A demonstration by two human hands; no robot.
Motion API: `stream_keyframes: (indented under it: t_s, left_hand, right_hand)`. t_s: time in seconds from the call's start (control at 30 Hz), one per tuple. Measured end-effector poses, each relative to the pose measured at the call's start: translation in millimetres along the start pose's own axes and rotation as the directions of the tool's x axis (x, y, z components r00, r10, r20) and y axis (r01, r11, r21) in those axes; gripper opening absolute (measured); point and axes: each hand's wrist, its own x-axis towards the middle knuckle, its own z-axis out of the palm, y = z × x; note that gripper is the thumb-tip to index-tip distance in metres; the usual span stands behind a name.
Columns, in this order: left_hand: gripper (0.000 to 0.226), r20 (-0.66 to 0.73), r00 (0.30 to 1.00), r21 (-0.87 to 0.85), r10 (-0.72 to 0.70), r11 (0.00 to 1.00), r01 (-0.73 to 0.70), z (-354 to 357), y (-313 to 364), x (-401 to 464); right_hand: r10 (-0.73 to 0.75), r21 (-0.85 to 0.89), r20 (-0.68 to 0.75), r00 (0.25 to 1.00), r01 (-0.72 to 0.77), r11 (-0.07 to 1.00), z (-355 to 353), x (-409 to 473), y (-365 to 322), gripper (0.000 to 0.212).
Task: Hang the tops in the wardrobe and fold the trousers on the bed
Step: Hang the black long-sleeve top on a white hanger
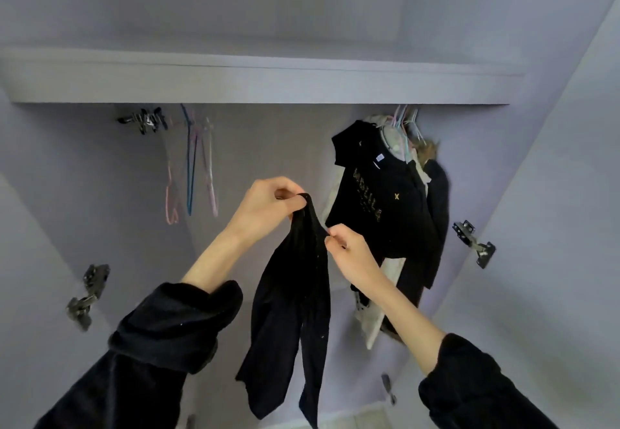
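1. Left hand (268,205) raised in front of the open wardrobe (261,76), thumb and fingers pinching the top edge of a black garment (292,301).
2. Black garment hangs limp from that pinch, bunched narrow at the top, splitting into two long dangling pieces lower down; plain dark knit, a few pale specks. Top or trousers: cannot tell.
3. Right hand (349,254) lower and just right of the left, fingertips pinching the garment's right edge near the top.
4. Empty hangers (191,166) (pink, blue, lilac) hang at upper left under the shelf, well apart from the hands; bare back panel behind and between them and the garment.
5. Hung clothes (392,200) cluster at right on pastel hangers: black top with gold lettering in front, pale fabric behind. Right hand sits near their lower left edge.
6. Door hinges (474,244) on both side walls mark the opening's edges.
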Motion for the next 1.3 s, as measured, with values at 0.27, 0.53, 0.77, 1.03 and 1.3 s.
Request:
stream_keyframes:
  t_s: [0.27,0.53,0.77,1.03,1.3]
  left_hand:
    - [0.010,-0.286,0.947,0.027,-0.147,0.987,0.161,-40,-19,-2]
    - [0.006,-0.500,0.855,0.093,-0.135,0.974,0.208,-60,-22,-15]
    - [0.015,-0.720,0.672,0.035,-0.175,0.957,0.287,-101,-41,-27]
    - [0.004,-0.750,0.581,-0.014,-0.316,0.886,0.464,-99,-78,-45]
    - [0.012,-0.722,0.682,0.239,-0.118,0.883,0.405,-100,-68,-54]
  right_hand:
    - [-0.264,-0.131,0.215,0.940,0.295,0.946,20,37,-11,0.027]
    - [-0.440,-0.575,0.332,0.834,0.549,0.606,32,77,12,0.025]
    - [-0.247,-0.537,0.298,0.922,0.376,0.755,9,92,43,0.024]
    - [-0.077,-0.111,0.549,0.832,0.163,0.980,24,115,12,0.014]
    - [-0.072,-0.246,0.572,0.817,0.255,0.935,120,158,-30,0.040]
